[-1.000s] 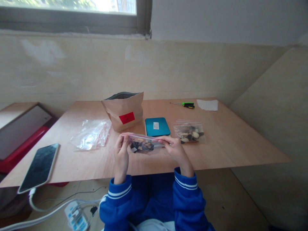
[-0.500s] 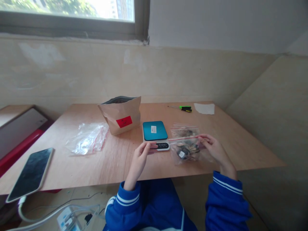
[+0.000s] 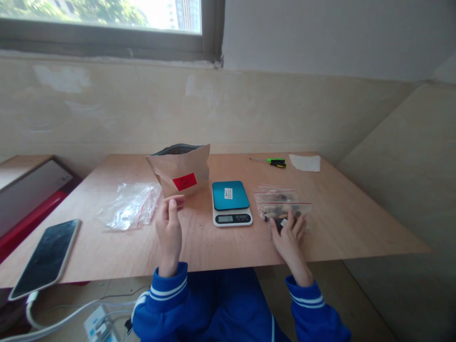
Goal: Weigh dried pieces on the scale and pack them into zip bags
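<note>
Person's rt hand [image 3: 289, 240] is resting on a filled zip bag [image 3: 281, 209], fingers lying spread over the front, thumb out to the side; it's touching from above, not pinching the edge, AFAICT. That bag is lying on the table [image 3: 344, 221], rt of the kitchen scale [image 3: 231, 195], overlapping another filled bag [image 3: 275, 195] just behind.

Lt hand [image 3: 169, 232] is hanging above the near side, half-curled, close to the kraft pouch [image 3: 178, 170] w/ the red label. I'm seeing nothing in it; thumb is overlapping the fingers, so can't tell if they're meeting.

Re: handling, I'm guessing the bag is weighing v. little. The film is looking thin, floppy & a bit slick; dark & tan bits inside are prob. loose, shifting about, maybe brittle, so hard squeezing is risking crumbs. Best grip, IMO: both ends of the red zip strip, that being the stiffest part, or a palm cupping the bulge from below. Can't tell if the zip is sealing fully.
</note>
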A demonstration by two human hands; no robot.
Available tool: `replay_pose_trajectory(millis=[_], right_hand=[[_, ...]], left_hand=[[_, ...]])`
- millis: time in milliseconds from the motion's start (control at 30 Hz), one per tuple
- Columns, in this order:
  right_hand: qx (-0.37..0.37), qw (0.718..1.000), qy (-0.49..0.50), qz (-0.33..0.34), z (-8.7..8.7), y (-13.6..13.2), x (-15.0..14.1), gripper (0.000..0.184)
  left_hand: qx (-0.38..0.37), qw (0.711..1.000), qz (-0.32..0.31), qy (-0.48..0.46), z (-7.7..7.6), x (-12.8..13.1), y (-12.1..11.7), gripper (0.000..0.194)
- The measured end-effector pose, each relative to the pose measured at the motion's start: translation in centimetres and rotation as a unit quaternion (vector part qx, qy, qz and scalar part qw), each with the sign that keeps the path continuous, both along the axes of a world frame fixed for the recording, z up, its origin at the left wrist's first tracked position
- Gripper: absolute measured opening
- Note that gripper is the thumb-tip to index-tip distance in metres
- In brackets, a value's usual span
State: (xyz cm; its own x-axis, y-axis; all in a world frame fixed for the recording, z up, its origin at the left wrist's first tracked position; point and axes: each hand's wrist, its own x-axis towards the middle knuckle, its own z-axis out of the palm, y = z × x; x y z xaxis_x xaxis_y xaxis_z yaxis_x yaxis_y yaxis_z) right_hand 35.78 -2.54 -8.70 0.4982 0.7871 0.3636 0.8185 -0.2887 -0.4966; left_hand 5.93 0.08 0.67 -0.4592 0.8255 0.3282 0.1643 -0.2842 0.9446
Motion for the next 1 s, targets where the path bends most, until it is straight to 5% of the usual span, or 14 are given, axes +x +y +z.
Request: replay_pose_trajectory(millis=[100,267,500,567,633,700,767,867,1000], right_hand=[[-0.044,0.999,0.006,0.005,-0.5,1.8,-1.0,0.081],[-0.105,0.994,0.019,0.004,1.0,6.9,-0.6,0.077],[-0.126,0.992,0.01,0.018,3.8,10.3,-1.9,0.076],[-0.076,0.993,0.01,0.096,5.7,10.1,-3.2,0.068],[-0.004,0.964,0.011,0.266,8.4,9.5,-5.1,0.054],[0.055,0.893,0.015,0.446,11.4,8.7,-7.4,0.043],[0.102,0.831,-0.001,0.546,14.1,7.9,-10.0,0.039],[0.129,0.798,-0.095,0.582,16.4,7.2,-13.3,0.04],[0.037,0.776,-0.225,0.587,16.9,6.0,-15.1,0.031]], left_hand=[[0.056,0.991,0.098,0.078,1.9,-1.5,1.2,0.02],[0.117,0.962,0.193,0.153,5.2,-3.6,3.3,0.03],[0.077,0.951,0.141,0.264,8.0,-5.1,8.0,0.035],[0.022,0.961,0.104,0.254,8.2,-5.0,8.8,0.029],[-0.012,0.969,0.082,0.233,8.1,-4.5,8.5,0.025],[-0.016,0.97,0.077,0.23,8.0,-4.0,7.3,0.021],[-0.022,0.969,0.054,0.242,7.9,-3.6,5.6,0.018],[-0.045,0.96,0.031,0.275,7.9,-3.3,3.2,0.016],[-0.031,0.965,0.041,0.259,7.2,-3.3,1.7,0.016]])
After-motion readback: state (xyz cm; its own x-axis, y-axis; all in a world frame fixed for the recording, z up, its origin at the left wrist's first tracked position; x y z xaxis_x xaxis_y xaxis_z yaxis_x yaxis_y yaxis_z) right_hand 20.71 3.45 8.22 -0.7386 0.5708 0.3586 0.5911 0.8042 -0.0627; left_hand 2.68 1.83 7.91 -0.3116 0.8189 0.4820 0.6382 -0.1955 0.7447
